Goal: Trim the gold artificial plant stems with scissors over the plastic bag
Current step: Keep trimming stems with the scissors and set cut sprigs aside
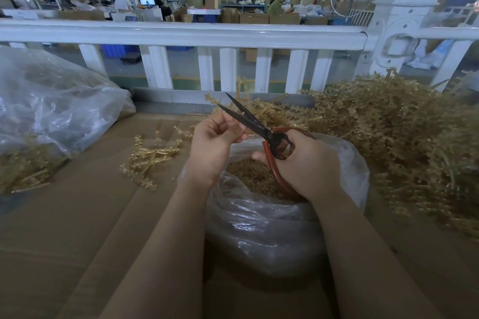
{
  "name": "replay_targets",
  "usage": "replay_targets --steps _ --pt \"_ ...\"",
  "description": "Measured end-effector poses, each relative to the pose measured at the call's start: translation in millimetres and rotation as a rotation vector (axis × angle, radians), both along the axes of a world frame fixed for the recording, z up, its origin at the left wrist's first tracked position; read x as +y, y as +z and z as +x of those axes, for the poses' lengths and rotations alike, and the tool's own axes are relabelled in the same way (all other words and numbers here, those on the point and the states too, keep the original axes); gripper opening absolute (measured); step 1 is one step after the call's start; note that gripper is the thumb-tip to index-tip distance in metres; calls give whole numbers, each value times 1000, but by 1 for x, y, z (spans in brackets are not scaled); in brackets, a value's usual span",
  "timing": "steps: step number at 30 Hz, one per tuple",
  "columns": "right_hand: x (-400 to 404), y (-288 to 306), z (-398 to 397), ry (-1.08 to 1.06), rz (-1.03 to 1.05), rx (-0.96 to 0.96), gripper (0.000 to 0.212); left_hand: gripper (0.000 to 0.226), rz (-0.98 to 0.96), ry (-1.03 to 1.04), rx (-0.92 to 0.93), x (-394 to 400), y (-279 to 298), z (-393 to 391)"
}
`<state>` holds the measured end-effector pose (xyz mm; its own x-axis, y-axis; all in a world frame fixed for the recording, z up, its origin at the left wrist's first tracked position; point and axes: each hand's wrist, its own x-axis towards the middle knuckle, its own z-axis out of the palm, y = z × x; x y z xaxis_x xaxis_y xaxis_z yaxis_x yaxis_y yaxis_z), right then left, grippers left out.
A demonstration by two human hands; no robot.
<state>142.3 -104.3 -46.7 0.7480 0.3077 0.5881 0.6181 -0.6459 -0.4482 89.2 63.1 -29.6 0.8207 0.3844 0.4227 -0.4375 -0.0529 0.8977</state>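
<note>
Head view: both hands work above the clear plastic bag (261, 220) on the brown cardboard counter (77, 215).
Left hand (215, 142): fingers curled, pinching a thin gold artificial plant stem (234, 101) that lies between the blades.
Right hand (308, 163): fingers wrapped around the red handles of the black scissors (248, 119), blades apart.
Gold stem pile (396, 132): on the right, beside the bag.
</note>
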Motion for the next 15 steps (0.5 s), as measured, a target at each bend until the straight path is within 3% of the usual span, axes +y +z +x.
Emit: replay_targets --steps 15 --pt "-1 1 0 -2 -22 4 57 14 52 -25 13 -2 0 -1"
